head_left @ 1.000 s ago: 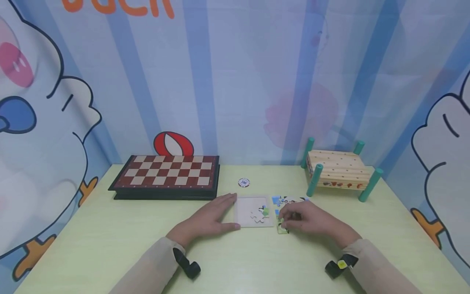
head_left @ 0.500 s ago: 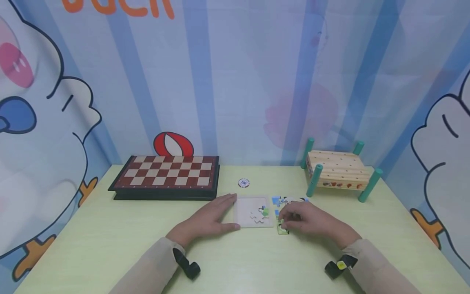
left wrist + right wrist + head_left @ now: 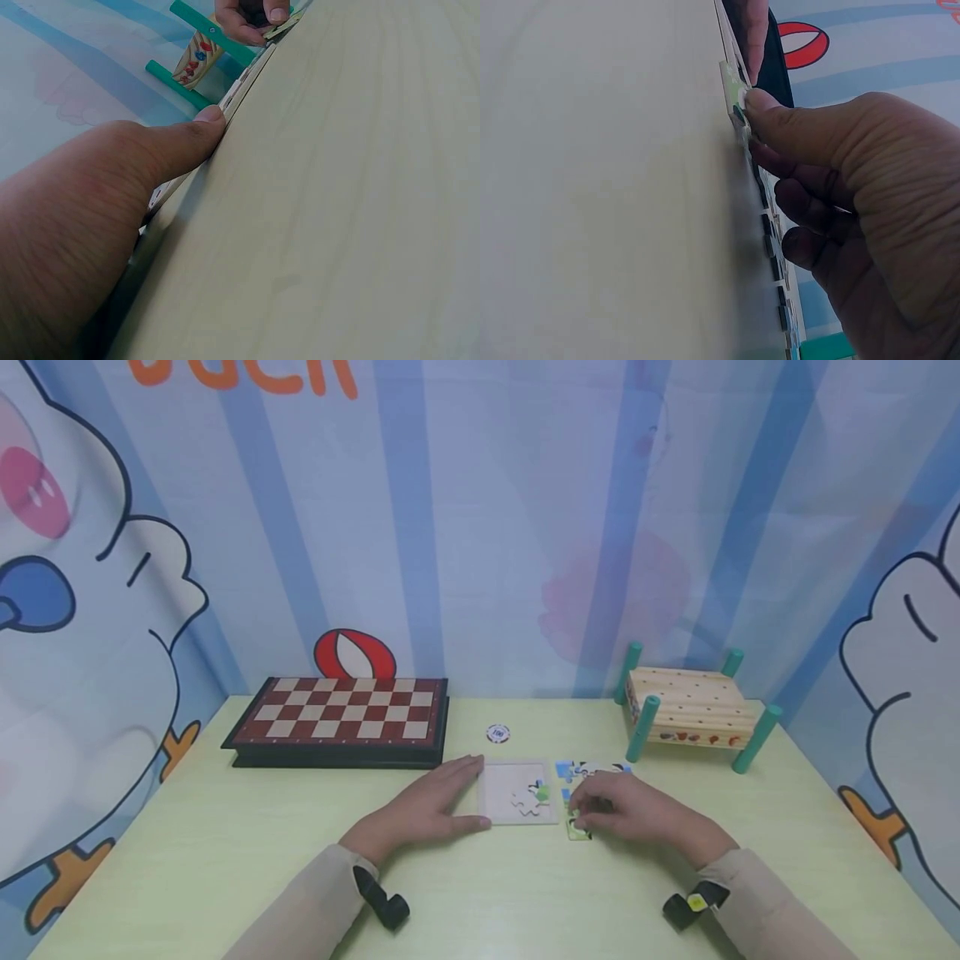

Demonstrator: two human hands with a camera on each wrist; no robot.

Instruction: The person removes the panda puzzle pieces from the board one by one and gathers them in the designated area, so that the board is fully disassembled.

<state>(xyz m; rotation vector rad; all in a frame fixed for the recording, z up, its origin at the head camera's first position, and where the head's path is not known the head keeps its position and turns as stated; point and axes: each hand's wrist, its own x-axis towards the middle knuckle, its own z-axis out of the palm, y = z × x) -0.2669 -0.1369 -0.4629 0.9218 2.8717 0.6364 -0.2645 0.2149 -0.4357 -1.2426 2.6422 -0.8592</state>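
A pale square puzzle tray (image 3: 501,772) lies flat in the middle of the table. A few joined jigsaw pieces (image 3: 529,802) sit in its lower right part. My left hand (image 3: 420,810) rests with fingers spread at the tray's left edge; its thumb touches the near corner. To the right of the tray, my right hand (image 3: 630,810) pinches a green puzzle piece (image 3: 736,90) between thumb and forefinger, partly covered by the fingertips. More loose puzzle pieces (image 3: 592,768) lie just beyond and under that hand, some hidden by it.
A folded chessboard box (image 3: 345,714) stands at the back left. Behind the tray lies a round chip (image 3: 498,732) marked 100. At the back right is a wooden peg bench (image 3: 693,702) with green legs. A printed cloth hangs behind the table.
The pinched puzzle piece has shifted very slightly toward the person. My left hand and the tray have stayed in place.
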